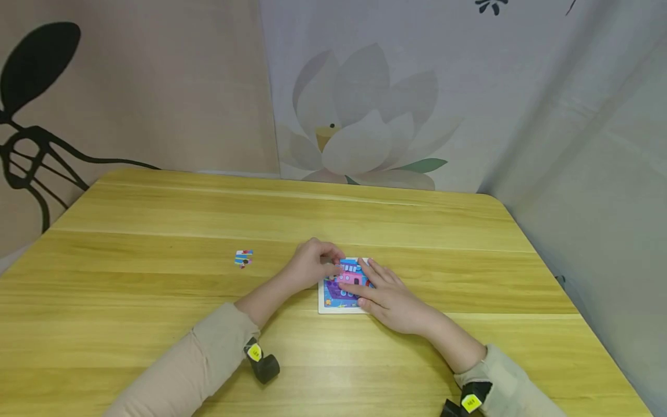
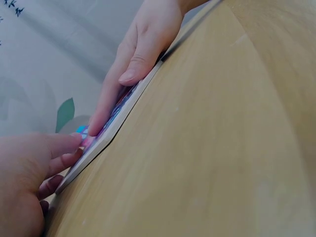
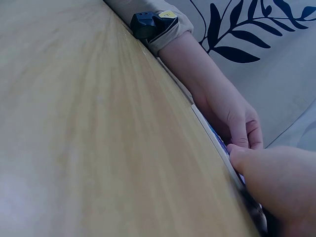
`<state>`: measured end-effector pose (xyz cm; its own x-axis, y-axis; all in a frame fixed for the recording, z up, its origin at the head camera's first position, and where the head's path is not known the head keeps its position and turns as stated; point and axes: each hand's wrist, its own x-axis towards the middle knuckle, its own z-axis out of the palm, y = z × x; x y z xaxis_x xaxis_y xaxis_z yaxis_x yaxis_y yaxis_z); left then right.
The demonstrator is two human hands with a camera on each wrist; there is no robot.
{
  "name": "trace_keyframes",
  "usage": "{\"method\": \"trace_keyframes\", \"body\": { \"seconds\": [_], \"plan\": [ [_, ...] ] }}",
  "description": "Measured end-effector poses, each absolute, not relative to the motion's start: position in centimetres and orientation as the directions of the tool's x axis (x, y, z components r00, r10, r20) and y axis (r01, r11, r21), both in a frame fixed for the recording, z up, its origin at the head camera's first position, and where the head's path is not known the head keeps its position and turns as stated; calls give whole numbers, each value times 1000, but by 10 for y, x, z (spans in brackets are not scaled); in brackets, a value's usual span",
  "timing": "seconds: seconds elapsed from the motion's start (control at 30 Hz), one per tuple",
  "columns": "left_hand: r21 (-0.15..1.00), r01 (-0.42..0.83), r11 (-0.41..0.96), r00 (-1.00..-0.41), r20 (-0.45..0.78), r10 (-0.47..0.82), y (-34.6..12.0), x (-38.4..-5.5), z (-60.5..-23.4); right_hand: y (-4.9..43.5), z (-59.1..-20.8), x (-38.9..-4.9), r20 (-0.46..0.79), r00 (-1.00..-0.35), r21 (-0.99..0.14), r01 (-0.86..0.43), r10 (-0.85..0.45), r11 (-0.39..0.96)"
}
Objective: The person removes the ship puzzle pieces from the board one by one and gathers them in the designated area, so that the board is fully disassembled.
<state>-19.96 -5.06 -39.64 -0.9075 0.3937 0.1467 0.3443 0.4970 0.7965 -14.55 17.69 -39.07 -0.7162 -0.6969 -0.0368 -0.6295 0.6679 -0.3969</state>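
Observation:
A small jigsaw puzzle (image 1: 341,302) with a white border lies on the table, its picture showing a purple and pink shape on blue. My left hand (image 1: 311,265) is at its upper left corner, fingers bent and thumb over the picture. A bright blue patch shows by that thumb in the left wrist view; whether a loose piece is pinched there is hidden. My right hand (image 1: 392,298) lies across the puzzle's right side with fingers spread and fairly straight, touching it. Farther left lie several loose puzzle pieces (image 1: 243,258), close together.
The wooden table (image 1: 156,278) reaches back to a curtain (image 1: 208,87) with a printed flower. Each sleeve carries a black wrist camera, the left one (image 1: 264,366) hanging low near the table top.

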Motion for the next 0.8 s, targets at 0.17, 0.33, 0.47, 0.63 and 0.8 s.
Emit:
{"method": "trace_keyframes", "body": {
  "seconds": [0.17,0.33,0.47,0.63,0.8],
  "plan": [
    [817,320,480,-917,139,374,-47,-200,-396,177,-391,-146,-33,-714,-399,-632,-699,664],
    [848,285,446,-923,118,367,-45,-200,-397,177,-391,-146,-32,-714,-398,-633,-700,664],
    [863,266,430,-926,106,361,-45,-200,-396,178,-391,-146,-34,-713,-400,-633,-700,663],
    [863,255,436,-930,95,355,-45,-199,-396,177,-390,-146,-47,-719,-397,-624,-693,673],
    [874,243,420,-930,88,356,-45,-199,-394,177,-389,-146,-51,-721,-396,-621,-691,677]
  ]
}}
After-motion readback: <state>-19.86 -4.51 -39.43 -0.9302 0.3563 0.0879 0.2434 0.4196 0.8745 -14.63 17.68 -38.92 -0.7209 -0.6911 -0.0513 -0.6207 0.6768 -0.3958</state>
